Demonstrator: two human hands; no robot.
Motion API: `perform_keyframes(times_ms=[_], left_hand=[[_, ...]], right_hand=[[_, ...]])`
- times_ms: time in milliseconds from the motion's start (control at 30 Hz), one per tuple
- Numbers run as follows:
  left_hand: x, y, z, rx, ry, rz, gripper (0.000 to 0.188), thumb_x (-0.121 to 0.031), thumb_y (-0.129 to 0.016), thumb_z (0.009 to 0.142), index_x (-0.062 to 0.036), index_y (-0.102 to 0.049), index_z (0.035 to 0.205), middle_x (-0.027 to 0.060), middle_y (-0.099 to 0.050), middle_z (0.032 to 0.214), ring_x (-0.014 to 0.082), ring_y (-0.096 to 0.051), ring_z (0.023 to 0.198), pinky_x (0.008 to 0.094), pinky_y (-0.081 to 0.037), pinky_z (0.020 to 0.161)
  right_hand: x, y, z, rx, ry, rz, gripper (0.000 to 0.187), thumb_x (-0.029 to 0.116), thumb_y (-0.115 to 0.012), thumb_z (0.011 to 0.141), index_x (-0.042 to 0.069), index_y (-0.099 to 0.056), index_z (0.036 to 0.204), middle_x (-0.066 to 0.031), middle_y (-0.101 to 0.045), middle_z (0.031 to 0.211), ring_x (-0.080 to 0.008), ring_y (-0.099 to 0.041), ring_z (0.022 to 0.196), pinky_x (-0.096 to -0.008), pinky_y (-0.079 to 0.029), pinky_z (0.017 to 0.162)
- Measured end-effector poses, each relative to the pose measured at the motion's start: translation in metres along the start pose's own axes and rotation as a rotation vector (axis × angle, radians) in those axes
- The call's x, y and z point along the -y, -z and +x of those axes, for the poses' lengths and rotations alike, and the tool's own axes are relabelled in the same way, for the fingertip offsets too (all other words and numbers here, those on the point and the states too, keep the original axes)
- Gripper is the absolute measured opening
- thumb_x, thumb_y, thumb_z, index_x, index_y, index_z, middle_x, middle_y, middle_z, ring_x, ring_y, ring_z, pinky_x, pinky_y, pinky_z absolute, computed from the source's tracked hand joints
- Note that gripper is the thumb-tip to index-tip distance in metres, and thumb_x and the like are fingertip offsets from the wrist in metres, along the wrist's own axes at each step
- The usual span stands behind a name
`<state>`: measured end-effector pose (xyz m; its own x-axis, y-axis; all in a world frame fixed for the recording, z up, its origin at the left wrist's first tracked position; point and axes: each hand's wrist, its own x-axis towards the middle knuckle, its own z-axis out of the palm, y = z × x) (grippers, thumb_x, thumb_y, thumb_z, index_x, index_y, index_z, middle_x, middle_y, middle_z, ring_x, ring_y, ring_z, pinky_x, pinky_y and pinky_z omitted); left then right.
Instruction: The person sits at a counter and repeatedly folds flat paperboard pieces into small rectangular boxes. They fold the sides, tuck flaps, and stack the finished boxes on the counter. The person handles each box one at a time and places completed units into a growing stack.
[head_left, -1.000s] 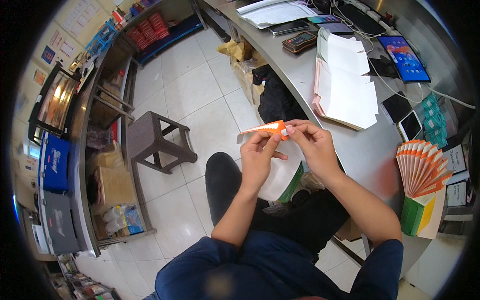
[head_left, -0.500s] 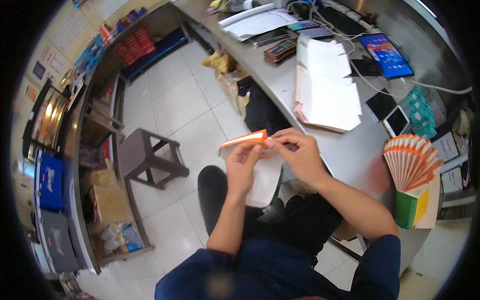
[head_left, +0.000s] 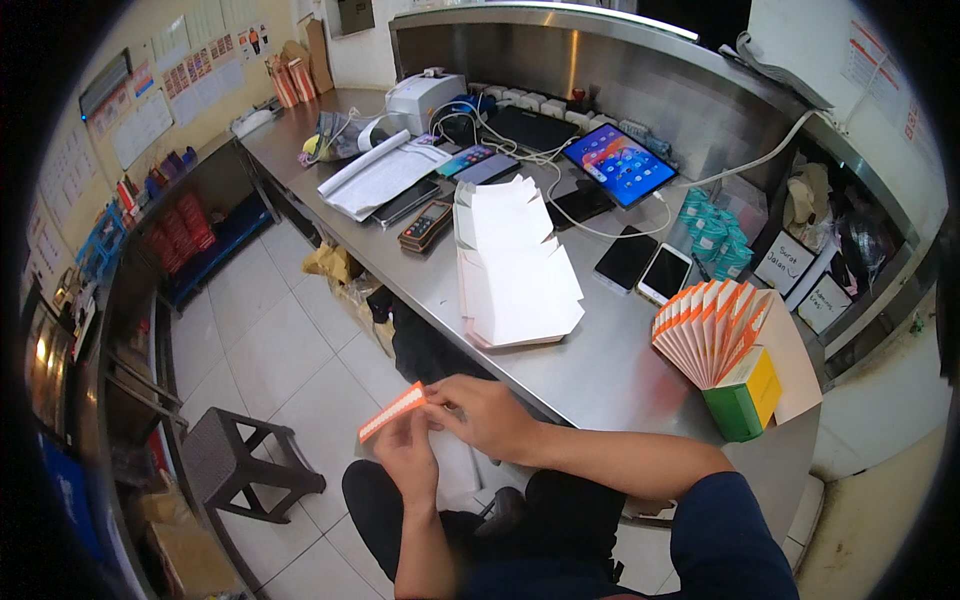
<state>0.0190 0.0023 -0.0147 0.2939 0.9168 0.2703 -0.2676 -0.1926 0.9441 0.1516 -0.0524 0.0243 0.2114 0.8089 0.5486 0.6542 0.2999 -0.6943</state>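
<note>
Over my lap, an orange-and-white folding carton is held partly folded, its lower part pale and mostly behind my hands. My left hand grips its side with bent fingers. At the carton's right-hand corner, my right hand pinches the cardboard between thumb and fingers. On the steel table beyond lies a stack of flat white carton blanks. Off to the right stand nested, fanned-out orange-and-white cartons, with a green-and-yellow carton at their near end.
A tablet, two phones, cables and teal rolls sit along the table's back and right. Papers and a dark handheld device lie farther left. A dark plastic stool stands on the tiled floor at my left.
The view has tilted up and swung right, so the hands and table sit lower and farther left in the picture. Both hands keep hold of the carton.
</note>
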Motion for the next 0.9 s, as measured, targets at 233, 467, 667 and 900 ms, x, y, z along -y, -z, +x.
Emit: perform_keyframes(times_ms=[233, 467, 667, 900], left_hand=[[0.005, 0.006, 0.006, -0.138, -0.084, 0.096, 0.023, -0.003, -0.072, 0.092, 0.0020, -0.066, 0.114, 0.0075, -0.070, 0.103, 0.0153, -0.065, 0.092, 0.0281, -0.050, 0.079], [-0.039, 0.039, 0.015, -0.284, -0.310, 0.480, 0.021, -0.002, -0.073, 0.089, 0.0013, -0.066, 0.109, 0.0049, -0.064, 0.094, 0.0131, -0.062, 0.088, 0.0263, -0.048, 0.077], [-0.020, 0.061, 0.019, -0.149, -0.140, 0.080, 0.017, 0.000, -0.067, 0.095, 0.0035, -0.069, 0.111, 0.0050, -0.067, 0.099, 0.0125, -0.064, 0.093, 0.0261, -0.052, 0.080], [-0.026, 0.037, 0.008, 0.025, -0.210, 0.135, 0.014, 0.002, -0.070, 0.091, 0.0033, -0.073, 0.105, 0.0096, -0.071, 0.100, 0.0144, -0.066, 0.090, 0.0270, -0.055, 0.076]], right_hand=[[-0.014, 0.008, 0.013, -0.061, 0.045, -0.265, 0.011, 0.007, -0.066, 0.092, 0.000, -0.061, 0.098, -0.0160, -0.067, 0.087, -0.0318, -0.070, 0.077, -0.0389, -0.056, 0.069], [-0.023, 0.023, 0.018, -0.125, -0.116, -0.118, 0.012, 0.009, -0.067, 0.094, 0.000, -0.059, 0.093, -0.0143, -0.063, 0.079, -0.0278, -0.066, 0.067, -0.0368, -0.052, 0.064], [-0.002, 0.031, 0.028, -0.043, -0.383, -0.040, 0.017, 0.012, -0.072, 0.093, 0.000, -0.061, 0.093, -0.0104, -0.068, 0.081, -0.0137, -0.068, 0.073, -0.0286, -0.053, 0.067], [0.005, 0.009, 0.013, 0.043, -0.299, 0.430, 0.022, 0.017, -0.076, 0.093, 0.000, -0.070, 0.105, -0.0065, -0.074, 0.090, -0.0109, -0.070, 0.081, -0.0265, -0.056, 0.073]])
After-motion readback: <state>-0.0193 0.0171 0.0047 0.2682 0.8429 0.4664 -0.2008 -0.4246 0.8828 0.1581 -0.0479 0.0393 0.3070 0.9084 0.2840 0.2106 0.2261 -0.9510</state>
